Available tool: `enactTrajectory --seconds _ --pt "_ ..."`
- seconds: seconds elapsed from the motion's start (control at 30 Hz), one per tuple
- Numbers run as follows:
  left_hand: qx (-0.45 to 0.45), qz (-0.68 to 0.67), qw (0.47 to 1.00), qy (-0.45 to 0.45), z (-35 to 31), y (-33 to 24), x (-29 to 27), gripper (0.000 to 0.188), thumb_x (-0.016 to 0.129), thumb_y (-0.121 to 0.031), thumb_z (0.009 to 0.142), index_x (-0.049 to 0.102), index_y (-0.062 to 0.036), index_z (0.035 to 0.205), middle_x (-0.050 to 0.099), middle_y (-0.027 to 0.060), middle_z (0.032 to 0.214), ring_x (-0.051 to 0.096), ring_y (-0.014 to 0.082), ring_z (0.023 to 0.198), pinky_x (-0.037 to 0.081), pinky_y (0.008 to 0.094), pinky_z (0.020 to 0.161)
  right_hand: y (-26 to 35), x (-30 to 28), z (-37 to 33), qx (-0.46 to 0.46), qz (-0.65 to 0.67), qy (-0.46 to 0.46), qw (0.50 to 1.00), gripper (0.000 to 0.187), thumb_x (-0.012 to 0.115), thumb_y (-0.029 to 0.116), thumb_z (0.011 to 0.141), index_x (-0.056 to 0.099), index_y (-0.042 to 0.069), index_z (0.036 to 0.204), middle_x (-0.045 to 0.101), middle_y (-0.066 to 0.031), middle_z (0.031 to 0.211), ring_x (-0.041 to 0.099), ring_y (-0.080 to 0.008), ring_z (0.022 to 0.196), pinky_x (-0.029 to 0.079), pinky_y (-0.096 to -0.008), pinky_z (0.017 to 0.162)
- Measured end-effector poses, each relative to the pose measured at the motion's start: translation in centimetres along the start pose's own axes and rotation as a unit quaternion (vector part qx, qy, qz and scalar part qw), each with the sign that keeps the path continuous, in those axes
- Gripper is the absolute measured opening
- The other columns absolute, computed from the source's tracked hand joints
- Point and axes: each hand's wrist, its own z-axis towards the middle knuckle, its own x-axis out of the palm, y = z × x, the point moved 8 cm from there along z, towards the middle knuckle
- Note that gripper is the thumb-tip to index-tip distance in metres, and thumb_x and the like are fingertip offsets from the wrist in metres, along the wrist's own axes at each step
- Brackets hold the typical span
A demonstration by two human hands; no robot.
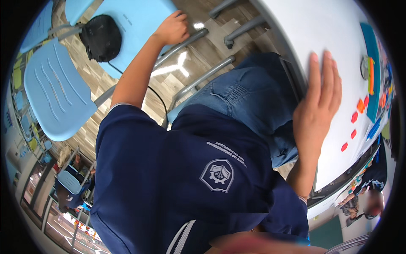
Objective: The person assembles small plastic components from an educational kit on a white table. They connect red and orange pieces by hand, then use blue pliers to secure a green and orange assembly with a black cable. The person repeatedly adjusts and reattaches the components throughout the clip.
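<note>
White rectangular tabletop with a dark grey edge (338,139) lies on the right, long axis running far to near, slightly aslant; smooth, glossy, pale. Right hand (318,95) rests on it by the left edge, fingers extended, slightly parted, pointing far. Open white surface stretches between that hand and the small red hexagonal pieces (354,117) farther right, beside a long teal strip (373,84). Left hand (172,28) is far left, at the right edge of a light-blue plastic chair seat (141,19); fingers curled, can't tell if gripping anything. Rounded black bag (101,38) sits on the seat's left part.
</note>
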Motion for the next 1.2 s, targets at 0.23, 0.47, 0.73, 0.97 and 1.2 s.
enactTrajectory --seconds 0.23,0.47,0.73,0.97,1.2 --pt "-0.014 -0.065 0.997 -0.031 -0.2 0.3 0.6 0.028 0.059 -0.025 0.09 0.07 -0.004 0.075 0.069 0.0094 0.092 0.058 0.0269 0.108 0.036 0.0426 0.114 1.2 -0.4 0.8 -0.019 -0.048 -0.007 0.999 0.068 0.046 -0.018 0.079 0.049 0.003 0.143 0.047 -0.0194 0.149 0.045 -0.037 0.138 0.035 -0.0483 0.114" --pt "-0.204 -0.225 0.913 -0.273 -7.0 7.5 0.2 0.054 0.06 -0.022 0.091 0.05 -0.0058 0.142 0.042 0.0208 0.152 0.037 0.0433 0.139 0.032 0.0481 0.116 1.5 -0.2 0.8 -0.059 -0.059 0.033 0.996 0.064 0.044 -0.012 0.08 0.041 -0.007 0.144 0.044 -0.0283 0.147 0.043 -0.045 0.137 0.034 -0.0538 0.114" --pt "-0.307 -0.154 0.882 -0.322 -10.3 9.4 0.3 0.052 0.059 -0.024 0.094 0.05 -0.0098 0.143 0.044 0.0182 0.151 0.038 0.0436 0.139 0.029 0.0505 0.117 1.9 -0.1 0.9 -0.078 -0.095 0.04 0.992 0.06 0.043 -0.006 0.087 0.034 -0.008 0.147 0.04 -0.0297 0.149 0.042 -0.0456 0.137 0.034 -0.056 0.113" --pt "-0.322 -0.162 0.878 -0.316 -10.3 9.7 0.0 0.048 0.059 -0.021 0.094 0.054 -0.01 0.14 0.045 0.0167 0.151 0.038 0.0431 0.139 0.03 0.05 0.116 1.5 -0.1 0.7 -0.061 -0.087 0.045 0.993 0.061 0.045 -0.009 0.085 0.036 -0.009 0.145 0.041 -0.0308 0.148 0.042 -0.0475 0.137 0.034 -0.0552 0.113" --pt "-0.301 -0.099 0.877 -0.36 -9.7 9.5 -0.4 0.039 0.058 -0.023 0.096 0.06 -0.0094 0.133 0.056 0.0135 0.141 0.047 0.0367 0.134 0.035 0.0472 0.114 1.2 -0.1 0.2 -0.038 -0.053 0.022 0.998 0.07 0.047 -0.014 0.077 0.041 -0.004 0.146 0.041 -0.0257 0.151 0.04 -0.0459 0.138 0.034 -0.0544 0.114"
